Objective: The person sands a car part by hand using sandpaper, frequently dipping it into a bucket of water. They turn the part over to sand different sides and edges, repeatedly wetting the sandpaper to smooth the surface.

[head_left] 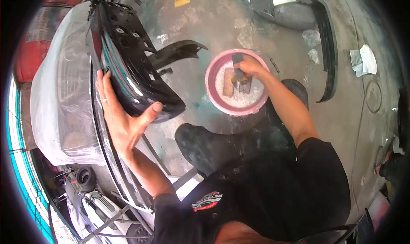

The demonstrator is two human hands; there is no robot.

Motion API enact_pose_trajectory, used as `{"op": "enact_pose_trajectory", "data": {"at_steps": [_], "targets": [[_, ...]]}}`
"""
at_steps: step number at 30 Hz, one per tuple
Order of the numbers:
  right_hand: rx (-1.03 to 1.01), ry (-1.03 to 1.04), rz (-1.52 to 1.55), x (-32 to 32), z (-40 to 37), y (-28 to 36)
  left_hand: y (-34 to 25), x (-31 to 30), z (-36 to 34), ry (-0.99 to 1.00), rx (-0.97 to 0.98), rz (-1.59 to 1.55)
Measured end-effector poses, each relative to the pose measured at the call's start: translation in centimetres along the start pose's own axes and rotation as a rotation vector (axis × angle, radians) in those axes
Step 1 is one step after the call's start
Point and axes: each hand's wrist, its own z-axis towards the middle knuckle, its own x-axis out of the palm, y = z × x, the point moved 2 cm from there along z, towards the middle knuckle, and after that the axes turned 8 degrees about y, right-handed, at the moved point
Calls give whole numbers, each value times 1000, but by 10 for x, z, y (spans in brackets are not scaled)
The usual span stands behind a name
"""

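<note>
My left hand (121,120) lies with spread fingers and thumb against the end of a glossy black car bumper (147,79). A ring is on one finger. My right hand (252,68) reaches over a pink basin (209,84), its fingers closed round a dark block (237,60) that looks like a sanding block. Whitish, foamy water (239,100) fills the basin. In it are a brown rectangular block (228,82) and a greyish flat piece (245,87), partly hidden under my right hand.
A plastic-wrapped car body part (64,86) stands at the left beside a metal stand (188,175). A curved black trim piece (331,52) and a crumpled white sheet (364,60) lie to the right. A yellow piece (182,0) is on the floor. Motorbikes (102,210) stand lower left.
</note>
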Motion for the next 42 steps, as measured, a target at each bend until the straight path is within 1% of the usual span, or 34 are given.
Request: {"op": "enact_pose_trajectory", "data": {"at_steps": [1, 3, 4, 5, 6, 7, 8, 9, 11, 12, 13, 15, 16, 18, 19, 21, 22, 24, 25, 27, 28, 30, 31, 33, 34, 36, 37, 39, 40, 42], "targets": [[25, 4, 2, 0, 3, -14, 2, 1, -1, 7, 13, -19], [-236, 170, 347, 6, 12, -39, 9, 4, -3, -19, 20, -98], [-169, 219, 340, 8, 26, -49, 11, 3, -3, -30, 37, -88], [-149, 213, 332, 9, 32, -58, 5, 0, -4, -29, 14, -160], [-49, 44, -352, 8, 37, -67, 6, -1, -3, -34, 3, -182], [53, -125, -1033, 9, 28, -59, 6, -3, -1, -40, -8, -202], [153, -248, -914, 12, 6, -63, 3, -4, -1, -60, 3, -206], [158, -241, -918, 19, 3, -74, 2, -3, -1, -76, -2, -224], [206, -305, -1194, 30, 11, -97, 4, 2, -1, -111, -41, -232], [272, -247, -1265, 38, 7, -95, 6, 7, 0, -139, -37, -217], [264, -246, -1265, 40, 9, -103, 7, 11, 2, -168, -35, -199], [-31, -306, -1780, 53, 14, -120, 7, 18, 0, -227, -14, -101], [-38, -301, -1781, 55, 20, -124, 6, 19, 0, -240, -41, -115], [146, 57, -1468, 52, 33, -133, 4, 21, 1, -258, -75, -133], [144, 54, -1474, 52, 35, -136, 2, 21, 3, -285, -63, -151], [249, 116, -1238, 51, 40, -145, -1, 21, 8, -327, -54, -172], [246, 118, -1249, 50, 47, -149, -1, 21, 8, -337, -49, -192], [293, 320, -1246, 54, 55, -162, 2, 23, 4, -348, -54, -205], [292, 334, -1259, 54, 59, -165, 2, 25, 3, -351, -39, -172], [151, 308, -1164, 46, 70, -165, -1, 27, 3, -354, -63, -125], [155, 314, -1177, 37, 85, -174, -3, 27, 2, -364, -64, -123], [-112, 447, -943, 23, 116, -191, -1, 27, 3, -386, -58, -138], [-102, 458, -952, 24, 106, -178, 1, 27, 3, -396, -45, -147], [411, 326, -360, 23, 69, -134, 2, 25, 5, -418, -33, -136], [427, 331, -372, 20, 64, -130, 2, 25, 5, -419, -30, -137], [464, 415, 89, 17, 60, -122, 5, 26, 5, -435, -12, -139], [478, 415, 78, 3, 65, -131, 6, 28, 4, -435, -27, -147], [215, 734, 193, -22, 78, -143, 5, 31, 3, -458, 7, -106], [226, 736, 185, -25, 89, -153, 7, 33, 1, -457, 7, -119], [172, 697, 44, -29, 105, -169, 6, 34, 1, -450, -24, -138]]}}
